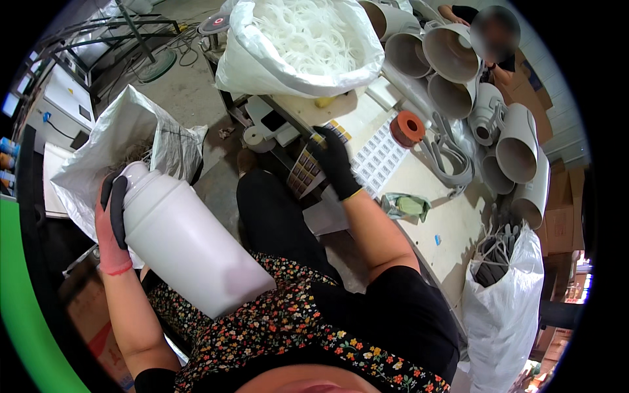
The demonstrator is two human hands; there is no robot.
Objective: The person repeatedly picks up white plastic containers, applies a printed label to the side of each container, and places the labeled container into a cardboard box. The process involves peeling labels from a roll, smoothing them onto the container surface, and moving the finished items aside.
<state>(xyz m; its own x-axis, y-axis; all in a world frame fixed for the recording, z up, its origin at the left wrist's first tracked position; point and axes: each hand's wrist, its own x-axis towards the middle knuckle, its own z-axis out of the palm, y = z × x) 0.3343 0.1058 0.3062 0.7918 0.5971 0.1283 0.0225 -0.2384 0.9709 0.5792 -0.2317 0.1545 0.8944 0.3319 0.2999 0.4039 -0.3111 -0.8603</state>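
A large pale grey plastic jug body [190, 242] lies tilted across my lap, its narrow neck up to the left and its wide end against my floral apron. My left hand [113, 226], in a pink glove with dark fingers, is closed round the neck end. At the near table edge, my right hand [335, 164] wears a black glove. Its bent fingers pinch at a sheet of yellow and dark labels [305, 171], which hangs over the edge; the fingertips are partly hidden. Beside that hand a white sheet of small printed labels [380, 159] lies on the table.
A white sack of translucent rings [298, 39] stands at the table's far end. An orange tape roll [407, 128], grey straps [449, 160] and stacked grey jug bodies [517, 141] line the right. Open sacks stand left [154, 108] and right [504, 301]. Another person [503, 73] is behind the stack.
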